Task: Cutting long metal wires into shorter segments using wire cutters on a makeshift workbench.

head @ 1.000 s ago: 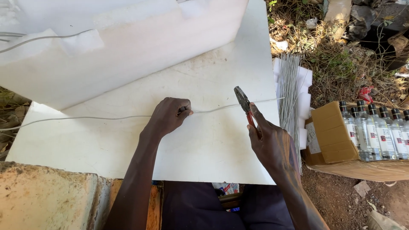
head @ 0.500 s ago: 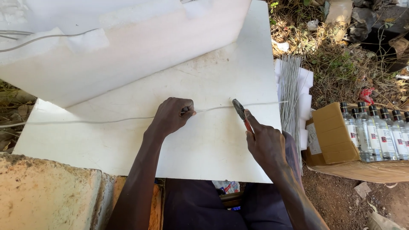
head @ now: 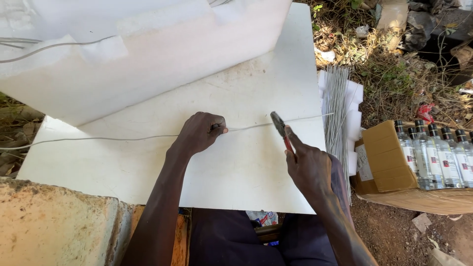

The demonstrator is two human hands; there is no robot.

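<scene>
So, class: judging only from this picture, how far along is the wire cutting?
Done: a bundle of cut wire lengths lies at the right edge of the white board. In hand: the left hand pins the long wire to the board, while the right hand sets red-handled pliers on it. Left: uncut wire runs off to the left, out of view.

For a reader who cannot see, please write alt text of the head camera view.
A left hand pinches a long wire on a white board while the right hand sets red-handled pliers on it. Cut wire lengths and a carton of bottles lie to the right.
</scene>
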